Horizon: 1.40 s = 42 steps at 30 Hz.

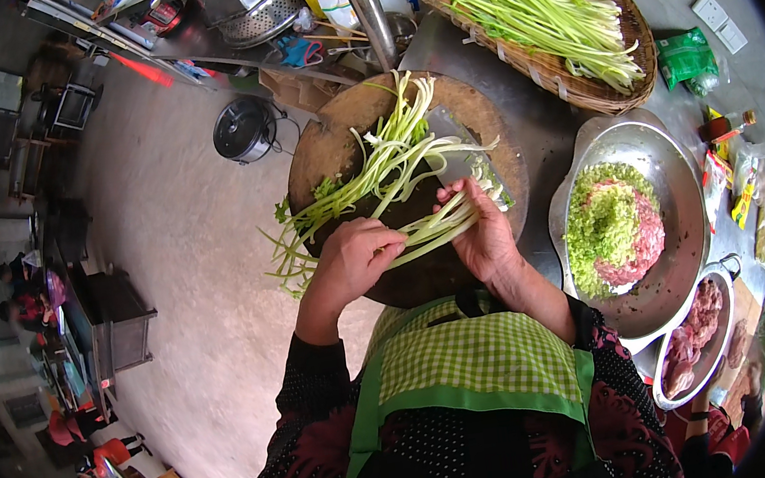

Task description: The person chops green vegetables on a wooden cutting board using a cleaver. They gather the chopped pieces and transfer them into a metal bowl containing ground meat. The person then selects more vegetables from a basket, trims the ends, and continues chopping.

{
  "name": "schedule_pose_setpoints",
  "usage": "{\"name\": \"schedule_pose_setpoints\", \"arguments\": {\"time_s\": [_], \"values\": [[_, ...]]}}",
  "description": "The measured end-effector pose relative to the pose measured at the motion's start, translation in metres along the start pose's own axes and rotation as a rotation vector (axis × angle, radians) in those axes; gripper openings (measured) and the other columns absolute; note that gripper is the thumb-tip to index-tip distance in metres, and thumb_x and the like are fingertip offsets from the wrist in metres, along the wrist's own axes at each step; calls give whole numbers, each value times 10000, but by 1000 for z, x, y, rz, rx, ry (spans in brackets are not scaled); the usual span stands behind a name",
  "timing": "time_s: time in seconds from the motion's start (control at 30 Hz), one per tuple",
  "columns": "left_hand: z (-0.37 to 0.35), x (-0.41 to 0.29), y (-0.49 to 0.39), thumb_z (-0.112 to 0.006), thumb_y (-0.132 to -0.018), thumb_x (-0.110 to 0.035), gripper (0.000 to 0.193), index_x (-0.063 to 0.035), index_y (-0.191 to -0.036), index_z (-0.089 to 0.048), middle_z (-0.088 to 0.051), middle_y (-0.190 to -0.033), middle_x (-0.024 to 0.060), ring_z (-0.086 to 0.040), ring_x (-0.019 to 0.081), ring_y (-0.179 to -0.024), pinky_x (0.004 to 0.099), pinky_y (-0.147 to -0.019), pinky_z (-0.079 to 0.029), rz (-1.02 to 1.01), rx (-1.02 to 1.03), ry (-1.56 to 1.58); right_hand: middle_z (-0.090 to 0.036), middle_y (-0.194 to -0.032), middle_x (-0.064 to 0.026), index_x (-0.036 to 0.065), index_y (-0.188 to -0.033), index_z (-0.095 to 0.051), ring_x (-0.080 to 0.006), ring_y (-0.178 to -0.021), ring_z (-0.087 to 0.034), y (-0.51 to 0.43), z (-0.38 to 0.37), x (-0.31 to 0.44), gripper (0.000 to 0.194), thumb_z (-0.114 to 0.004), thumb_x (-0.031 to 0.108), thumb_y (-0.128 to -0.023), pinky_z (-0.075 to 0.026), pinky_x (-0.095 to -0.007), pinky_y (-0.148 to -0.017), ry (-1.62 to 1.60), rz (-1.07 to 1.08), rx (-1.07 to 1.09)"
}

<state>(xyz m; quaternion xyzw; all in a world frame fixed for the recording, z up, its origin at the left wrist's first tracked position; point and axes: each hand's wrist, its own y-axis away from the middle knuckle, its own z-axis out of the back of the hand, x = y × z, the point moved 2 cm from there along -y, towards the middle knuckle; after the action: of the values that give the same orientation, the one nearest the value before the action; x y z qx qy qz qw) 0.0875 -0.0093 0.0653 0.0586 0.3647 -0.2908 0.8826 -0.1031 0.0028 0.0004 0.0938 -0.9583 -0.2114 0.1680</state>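
My left hand (359, 256) grips the green stalks of a bundle of leafy celery-like greens (435, 229) above a round wooden chopping board (332, 120). Around the pale root ends of that same bundle, the fingers of my right hand (485, 226) are closed. More of these stalks (387, 159) lie loose across the board, their leafy ends hanging over its left edge. A cleaver's broad blade (448, 134) lies flat on the board beyond my right hand, partly covered by stalks; its handle is hidden.
Right of the board stands a large metal basin (681, 224) with minced meat and chopped greens. A smaller meat basin (715, 356) is below it. A wicker basket (550, 86) of greens stands at upper right. A metal post (366, 15) rises behind the board. Another person's arm shows at lower right.
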Motion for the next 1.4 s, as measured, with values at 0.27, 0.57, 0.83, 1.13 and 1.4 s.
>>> {"name": "schedule_pose_setpoints", "arguments": {"time_s": [0.27,0.57,0.83,1.13,1.4], "values": [[2,9,-22,-762,-791,-151,160,-11,-849,-710,-657,-765,118,-648,276,-705,359,-621,-493,294,-198,117,-425,-702,25,78,-1079,-540,-129,-675,-471,3,-4,6,206,-570,269,-1007,-525,-374,-827,-46,52,89],[-26,27,-32,-745,-788,-146,130,-63,-876,-698,-657,-831,112,-649,315,-768,400,-666,-504,296,-293,-342,-433,-661,44,69,-1064,-587,-97,-591,-437,3,-1,8,201,-670,211,-950,-511,-331,-710,14,37,28],[-23,12,-9,-727,-809,-66,117,-19,-911,-694,-674,-841,107,-643,295,-744,370,-678,-502,137,-417,-139,-490,-769,15,25,-1278,-540,-106,-686,-514,-4,-2,5,419,-667,252,-950,-529,-339,-759,72,14,95],[-28,6,-5,-734,-798,-98,126,-50,-911,-707,-685,-836,77,-654,273,-770,372,-695,-484,-15,-279,-99,-480,-778,18,71,-1297,-512,-110,-726,-491,-2,0,7,416,-634,297,-970,-512,-322,-770,73,78,57],[-20,12,-2,-720,-805,-112,104,-55,-891,-701,-676,-812,76,-644,279,-747,374,-686,-473,-24,-182,-83,-438,-771,28,88,-1284,-533,-102,-740,-469,2,4,7,399,-652,282,-957,-491,-299,-797,37,121,113]]}}
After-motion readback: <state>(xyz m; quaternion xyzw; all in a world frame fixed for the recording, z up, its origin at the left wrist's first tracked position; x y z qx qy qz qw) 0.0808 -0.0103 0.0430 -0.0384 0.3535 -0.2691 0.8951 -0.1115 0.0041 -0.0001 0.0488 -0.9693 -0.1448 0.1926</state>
